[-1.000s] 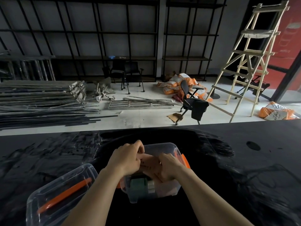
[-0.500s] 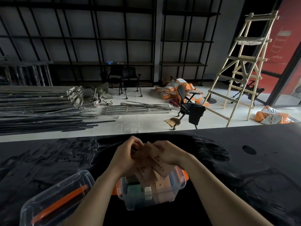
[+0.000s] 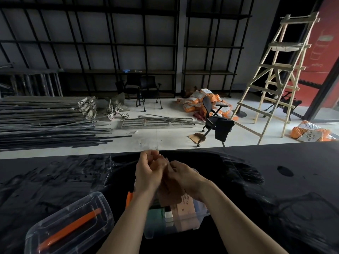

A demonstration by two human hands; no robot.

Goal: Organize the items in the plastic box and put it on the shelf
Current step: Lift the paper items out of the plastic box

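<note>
A clear plastic box [image 3: 157, 230] with orange latches sits on the black table [image 3: 275, 198] right in front of me. Inside it I see a green item [image 3: 155, 216], a small white item [image 3: 169, 217] and tan packets. Both hands are raised together just above the box. My left hand [image 3: 148, 173] and my right hand [image 3: 183, 178] pinch a bundle of brown paper packets [image 3: 170, 195] that hangs down into the box. The box's far side is hidden behind my hands.
The box's clear lid [image 3: 71, 226] with an orange handle lies upside down at the lower left. Beyond the table's far edge are metal bars [image 3: 45, 123], office chairs [image 3: 214, 120], a wooden ladder [image 3: 275, 76], orange sacks and black wall shelves [image 3: 146, 52].
Both hands rose out of the box, lifting the brown packets with them. The view tilted, so the box now sits lower in the frame.
</note>
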